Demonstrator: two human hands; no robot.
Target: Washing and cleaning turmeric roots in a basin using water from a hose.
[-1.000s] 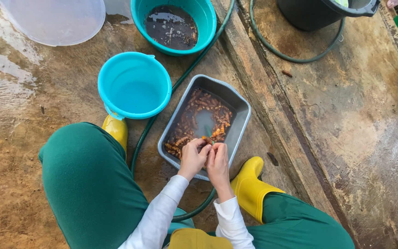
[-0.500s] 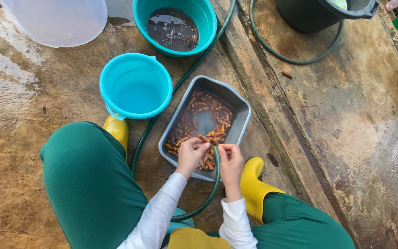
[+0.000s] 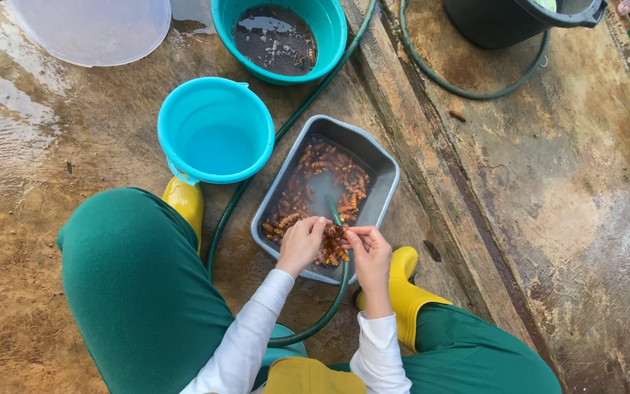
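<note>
I am seeing the left hand [image 3: 302,244] curling its fingers over the near end of the grey tray [image 3: 384,191], pinching into the pile of small brown ridged pieces [image 3: 322,193] lying there in shallow water. The right hand [image 3: 370,252] is hovering just beside it, fingertips closing on one small piece at the tray's near rim. A green hose [image 3: 333,303] is running under the hands and looping round to the tray's left. A light blue bucket [image 3: 216,131] is standing just left of the tray, a teal basin [image 3: 329,29] of dark water beyond it. Yellow boots [image 3: 406,292] are flanking the tray on the wet floor [image 3: 541,182].
</note>
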